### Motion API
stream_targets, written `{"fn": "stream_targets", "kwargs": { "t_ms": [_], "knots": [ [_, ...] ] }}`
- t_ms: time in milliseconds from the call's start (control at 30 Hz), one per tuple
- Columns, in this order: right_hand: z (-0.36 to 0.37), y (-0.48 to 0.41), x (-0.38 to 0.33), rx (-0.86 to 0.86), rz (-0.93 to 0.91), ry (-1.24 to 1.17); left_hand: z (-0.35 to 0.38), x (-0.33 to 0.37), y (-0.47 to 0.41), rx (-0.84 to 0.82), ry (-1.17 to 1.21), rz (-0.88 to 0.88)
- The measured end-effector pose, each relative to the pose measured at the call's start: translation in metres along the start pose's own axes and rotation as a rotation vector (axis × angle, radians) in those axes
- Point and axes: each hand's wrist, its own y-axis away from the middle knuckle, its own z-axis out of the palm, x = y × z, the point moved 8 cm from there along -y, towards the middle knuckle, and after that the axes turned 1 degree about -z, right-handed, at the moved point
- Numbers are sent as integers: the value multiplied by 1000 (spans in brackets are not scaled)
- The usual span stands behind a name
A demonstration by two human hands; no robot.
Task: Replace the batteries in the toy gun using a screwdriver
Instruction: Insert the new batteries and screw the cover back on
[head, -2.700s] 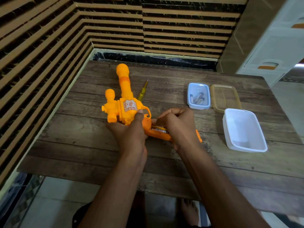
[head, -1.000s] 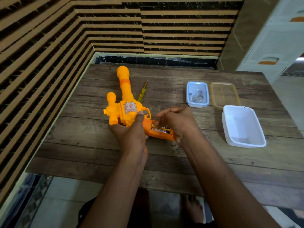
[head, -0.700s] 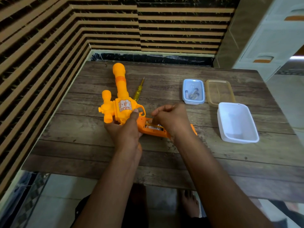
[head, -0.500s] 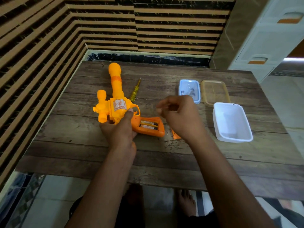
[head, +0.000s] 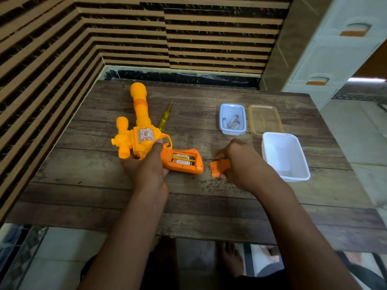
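Observation:
An orange and yellow toy gun (head: 142,130) lies flat on the wooden table (head: 83,185), barrel pointing away from me. My left hand (head: 146,166) grips its body near the trigger. The handle's battery bay is open, with two batteries (head: 183,160) side by side inside. To the right of the handle, my right hand (head: 240,162) holds the small orange battery cover (head: 217,167) against the table. A yellow screwdriver (head: 165,119) rests on the table just right of the barrel, untouched.
A small blue-rimmed box (head: 232,119) with loose batteries stands at the back right, next to a tan lid (head: 264,120). An empty white tub (head: 284,156) sits right of my right hand. A striped wall borders the table on the left and back.
My right hand left the gun's handle and moved right to the orange cover on the table. The batteries in the bay are now uncovered. My left hand kept its grip.

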Motion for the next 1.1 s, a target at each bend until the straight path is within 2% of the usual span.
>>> {"fn": "stream_targets", "kwargs": {
  "t_ms": [133, 233, 333, 433, 533, 633, 700, 933, 1100],
  "knots": [
    [1, -1, -2, 36, 24, 61, 0, 1, -1, 4, -3, -4],
    [-2, -1, -2, 87, 51, 11, 1, 1, -1, -11, -4, -1],
    [-12, 0, 5, 194, 108, -150, 1, 2, 0, -12, -3, -6],
    [-23, 2, 7, 317, 110, -407, 1, 3, 0, -8, 13, -18],
    [-24, -1, -4, 352, 29, -666, 0, 3, -1, -11, 28, -32],
    [-21, -6, -17, 364, -54, -759, 0, 1, -2, -23, 22, -32],
    [-16, -10, -21, 341, -67, -742, 1, -1, -4, -37, 23, -29],
    [-8, -13, -41, 175, -200, -374, 1, -3, -5, -36, 29, -39],
    [-14, -5, -45, 190, -288, -274, 2, -4, -4, -41, 44, -74]
  ]
}}
